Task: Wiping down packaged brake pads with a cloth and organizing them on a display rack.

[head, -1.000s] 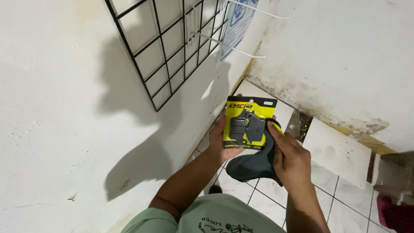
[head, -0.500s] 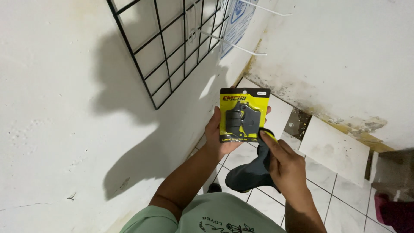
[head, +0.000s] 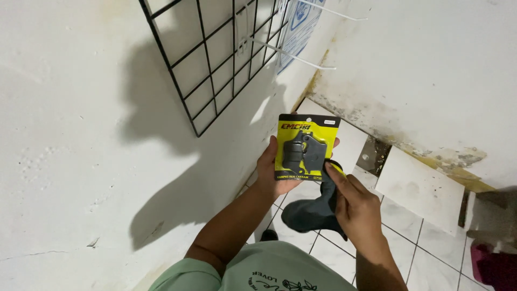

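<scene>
While the left hand (head: 271, 171) holds the yellow blister pack (head: 306, 147) of 2 dark brake pads upright near the wall grid (head: 215, 59), the right hand (head: 356, 207) clutches a dark cloth (head: 315, 211), fingertip touching the card's lower edge. It looks light, stiff and slick; pinching its card edges seems safest.

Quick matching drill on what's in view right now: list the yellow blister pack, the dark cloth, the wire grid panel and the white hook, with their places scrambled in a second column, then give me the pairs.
Things:
1. yellow blister pack
2. dark cloth
3. wire grid panel
4. white hook

Places:
A. sticking out from the grid
B. held up in the left hand
C. mounted on the white wall
D. gripped in the right hand, hanging below the pack

Pairs: 1-B, 2-D, 3-C, 4-A
</scene>
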